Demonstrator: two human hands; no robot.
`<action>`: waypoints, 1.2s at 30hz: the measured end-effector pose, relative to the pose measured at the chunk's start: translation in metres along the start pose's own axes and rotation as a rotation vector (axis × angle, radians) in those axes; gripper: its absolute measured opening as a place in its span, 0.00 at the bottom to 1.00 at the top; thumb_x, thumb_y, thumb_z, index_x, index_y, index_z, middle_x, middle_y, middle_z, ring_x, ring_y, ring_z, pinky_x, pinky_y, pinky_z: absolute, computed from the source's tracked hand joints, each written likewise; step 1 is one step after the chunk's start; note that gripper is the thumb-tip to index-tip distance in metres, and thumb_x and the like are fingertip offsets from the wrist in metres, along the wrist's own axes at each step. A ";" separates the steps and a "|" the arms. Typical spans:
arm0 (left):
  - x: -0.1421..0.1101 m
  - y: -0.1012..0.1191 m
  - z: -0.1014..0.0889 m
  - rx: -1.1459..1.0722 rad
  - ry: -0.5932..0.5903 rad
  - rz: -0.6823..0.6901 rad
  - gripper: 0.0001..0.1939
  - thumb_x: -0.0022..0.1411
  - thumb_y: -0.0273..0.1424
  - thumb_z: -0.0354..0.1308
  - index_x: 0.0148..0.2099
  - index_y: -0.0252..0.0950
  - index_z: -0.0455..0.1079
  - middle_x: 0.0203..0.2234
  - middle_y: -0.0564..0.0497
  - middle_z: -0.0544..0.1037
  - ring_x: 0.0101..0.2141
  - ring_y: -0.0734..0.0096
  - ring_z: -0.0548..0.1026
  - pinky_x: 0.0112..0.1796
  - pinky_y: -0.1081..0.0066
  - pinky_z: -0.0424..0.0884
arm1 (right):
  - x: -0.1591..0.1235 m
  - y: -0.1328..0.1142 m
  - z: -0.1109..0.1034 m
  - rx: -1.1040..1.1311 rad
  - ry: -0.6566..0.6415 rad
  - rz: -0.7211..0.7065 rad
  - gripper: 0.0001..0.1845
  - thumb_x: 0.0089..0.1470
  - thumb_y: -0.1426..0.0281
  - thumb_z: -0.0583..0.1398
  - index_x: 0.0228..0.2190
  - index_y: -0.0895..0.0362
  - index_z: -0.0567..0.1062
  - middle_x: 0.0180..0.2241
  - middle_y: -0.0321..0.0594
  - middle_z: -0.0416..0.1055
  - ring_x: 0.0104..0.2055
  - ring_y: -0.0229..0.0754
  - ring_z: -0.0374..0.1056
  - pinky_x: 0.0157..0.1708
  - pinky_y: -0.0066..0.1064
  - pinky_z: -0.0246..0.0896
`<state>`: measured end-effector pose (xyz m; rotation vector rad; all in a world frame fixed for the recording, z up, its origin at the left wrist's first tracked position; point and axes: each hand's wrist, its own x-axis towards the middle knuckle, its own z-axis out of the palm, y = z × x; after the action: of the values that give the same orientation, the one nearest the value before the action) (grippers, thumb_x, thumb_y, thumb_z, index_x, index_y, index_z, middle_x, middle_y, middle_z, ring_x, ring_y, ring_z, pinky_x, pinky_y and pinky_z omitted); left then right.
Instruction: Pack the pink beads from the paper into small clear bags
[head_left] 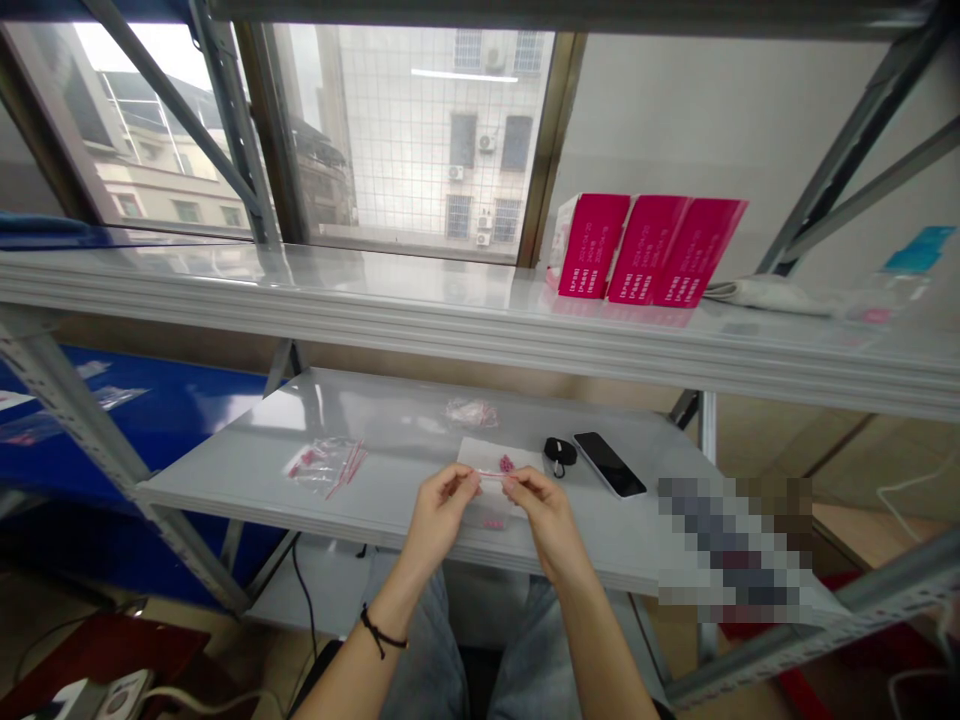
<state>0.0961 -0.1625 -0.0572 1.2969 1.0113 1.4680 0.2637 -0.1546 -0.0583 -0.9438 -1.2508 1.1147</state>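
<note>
A: What's nearest?
B: The table's front edge [487, 548], nearer the person than the grip.

A: And the grip?
B: Left hand [442, 500] and right hand [541, 500] each pinch the thin pink strip [491, 475] closed between fingertips, over the white sheet [474, 452].

A: Room sideways?
B: Tabletop spans from the left hand to the clear bag [319, 465]; rightward, the black case [560, 452] sits near, then the phone [610, 465].

A: Beyond?
B: The upper shelf's edge [450, 318] crosses above, carrying magenta boxes [651, 250] with white Chinese print, apparently "2024-04-20". No brand is legible.
</note>
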 end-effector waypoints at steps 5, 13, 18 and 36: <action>-0.003 -0.002 -0.002 0.043 -0.031 0.023 0.15 0.62 0.41 0.62 0.31 0.35 0.74 0.24 0.52 0.75 0.30 0.69 0.71 0.35 0.72 0.63 | -0.005 0.001 -0.003 0.010 -0.019 -0.002 0.12 0.51 0.60 0.69 0.26 0.55 0.78 0.25 0.34 0.69 0.31 0.41 0.62 0.35 0.31 0.56; -0.008 0.000 -0.007 0.061 -0.097 0.036 0.16 0.64 0.41 0.61 0.30 0.35 0.72 0.24 0.53 0.73 0.30 0.69 0.68 0.35 0.72 0.62 | -0.011 -0.003 0.000 -0.010 -0.139 0.037 0.12 0.52 0.59 0.68 0.29 0.55 0.80 0.28 0.35 0.71 0.33 0.41 0.64 0.36 0.30 0.57; -0.012 0.001 -0.007 0.053 -0.180 0.016 0.14 0.63 0.42 0.63 0.36 0.35 0.75 0.25 0.53 0.73 0.29 0.69 0.68 0.34 0.72 0.62 | -0.012 -0.001 0.003 -0.074 -0.111 -0.010 0.15 0.52 0.57 0.68 0.25 0.56 0.78 0.24 0.34 0.70 0.29 0.40 0.62 0.32 0.30 0.56; -0.018 0.008 -0.012 0.152 -0.293 0.033 0.15 0.64 0.42 0.61 0.37 0.35 0.77 0.26 0.51 0.75 0.27 0.70 0.67 0.30 0.72 0.59 | -0.022 0.000 -0.001 -0.090 -0.217 0.015 0.15 0.56 0.56 0.66 0.30 0.55 0.82 0.27 0.37 0.75 0.31 0.42 0.68 0.34 0.31 0.63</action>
<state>0.0838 -0.1819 -0.0552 1.5909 0.9227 1.1989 0.2651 -0.1758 -0.0636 -0.9183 -1.4826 1.2051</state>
